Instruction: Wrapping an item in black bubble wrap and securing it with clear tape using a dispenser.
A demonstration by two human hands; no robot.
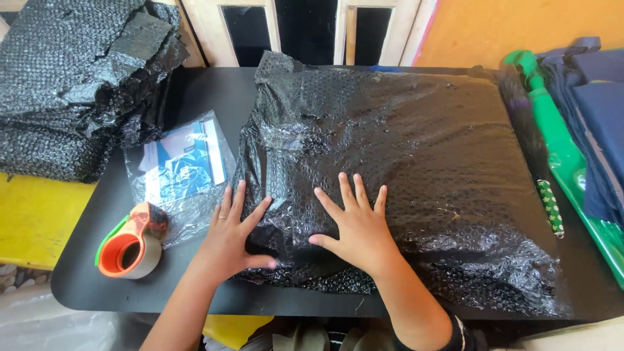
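Observation:
A large sheet of black bubble wrap (pixel 403 149) lies spread over a black table (pixel 84 279), its left part folded over. My left hand (pixel 231 237) lies flat with fingers spread on the wrap's near left edge; a ring shows on one finger. My right hand (pixel 357 227) presses flat on the wrap just to the right, fingers apart. Neither hand grips anything.
An orange tape dispenser (pixel 133 246) with a tape roll stands at the table's near left. A clear plastic bag holding a blue and white item (pixel 182 166) lies beside it. Black bubble wrap is piled (pixel 71 84) at the far left. Green plastic object (pixel 565 156), dark fabric (pixel 601 104) and a green-patterned pen (pixel 551 207) are right.

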